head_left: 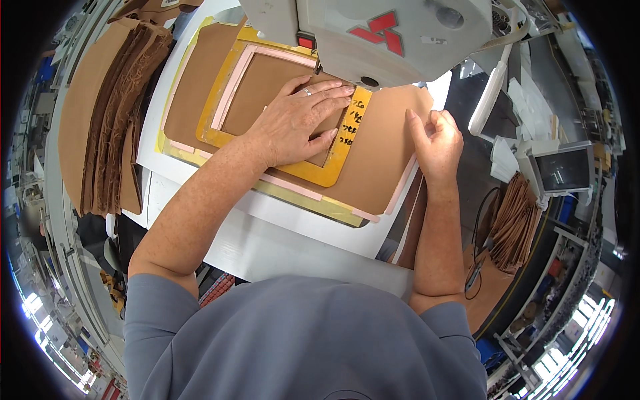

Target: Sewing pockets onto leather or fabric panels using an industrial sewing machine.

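My left hand [301, 120] lies flat with its fingers stretched out, over the opening of a yellow template frame [325, 175] and onto its right side. Beneath the frame is a brown fabric panel [373, 157], set on a yellow-edged base with pink strips. At the panel's right edge my right hand [438, 143] is closed, its fingers curled and the thumb along the edge. What its fingertips grip is partly hidden, but the panel's edge appears to be in them. A pale grey sewing machine head [400, 40] hangs over the far part of the frame.
A thick stack of brown fabric pieces [110, 120] stands at the left. More brown pieces [513, 223] hang in a bundle at the right, below a small dark screen [563, 170]. A white lever [490, 93] hangs right of the machine head. The white tabletop [267, 243] runs along the near side.
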